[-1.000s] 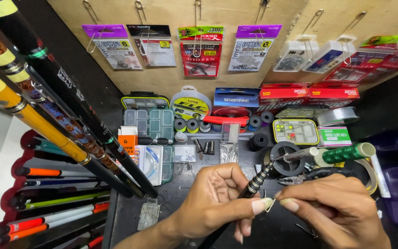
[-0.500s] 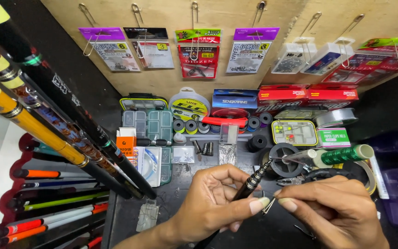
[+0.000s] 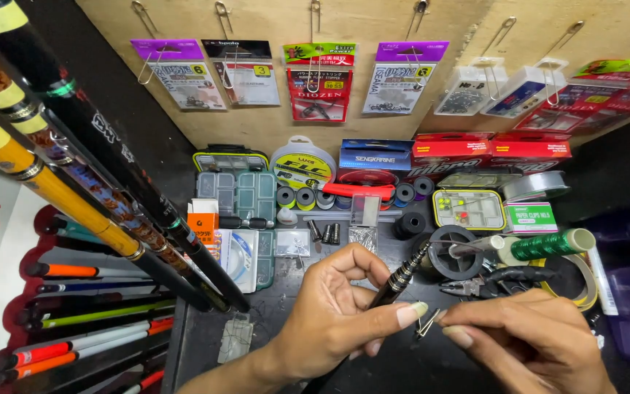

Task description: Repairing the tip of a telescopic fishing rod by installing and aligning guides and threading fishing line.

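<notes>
Little had shifted since the earlier frame. Leaning rods crowded the bench's left edge. Left hand gripped a dark rod tip; right hand pinched a small wire guide against it, amid close clutter.

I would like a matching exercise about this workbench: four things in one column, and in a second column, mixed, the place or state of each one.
Things:
1. slim dark rod
2. small metal clip
3. green thread spool
4. hanging packets

Places or states:
A. on hooks on the wooden board
B. pinched in the right hand
C. gripped by the left hand
D. lying on the bench, right of the hands

Pairs: 1-C, 2-B, 3-D, 4-A
</notes>
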